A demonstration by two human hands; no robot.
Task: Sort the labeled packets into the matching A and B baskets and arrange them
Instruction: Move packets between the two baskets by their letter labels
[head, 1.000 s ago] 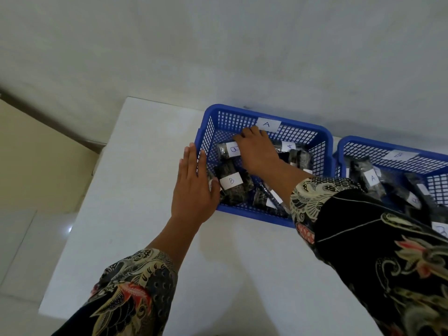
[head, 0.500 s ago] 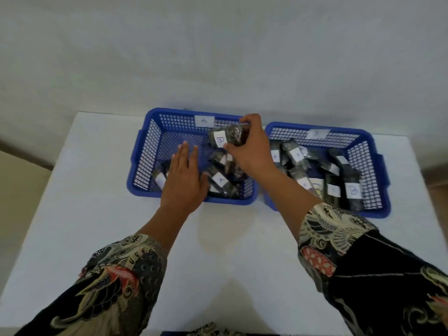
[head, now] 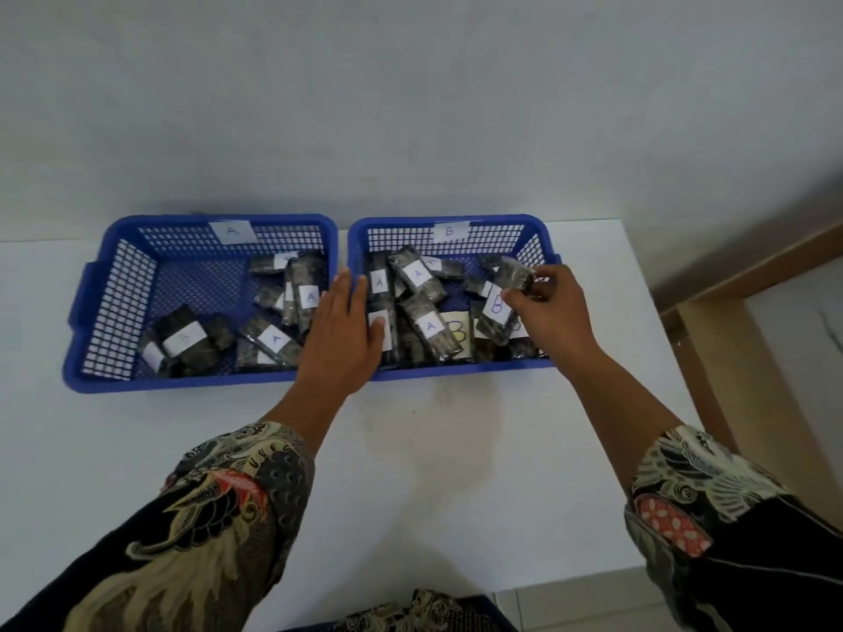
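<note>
Two blue mesh baskets stand side by side on a white table (head: 456,472), their inner walls touching. The A basket (head: 114,289), to the left of the B basket (head: 456,223), carries a paper tag marked A on its far wall; the B basket carries a tag marked B in the same spot. The right hand (head: 554,314) reaches over the right part of the B basket and pinches a dark packet with a B label (head: 497,307) between thumb and curled fingers, holding it tilted just above the other packets lying there. The left hand (head: 342,339) lies flat with fingers straight and close together, holding nothing, across the near left corner of the B basket where the two baskets meet; its fingertips touch a packet with a white label (head: 381,330) there. Left of the held packet in the B basket lie several packets marked A (head: 417,275). In the A basket, a packet marked B (head: 182,339) lies near the front left, well apart from the B basket, and packets marked A (head: 273,340) lie nearer the shared wall.
</note>
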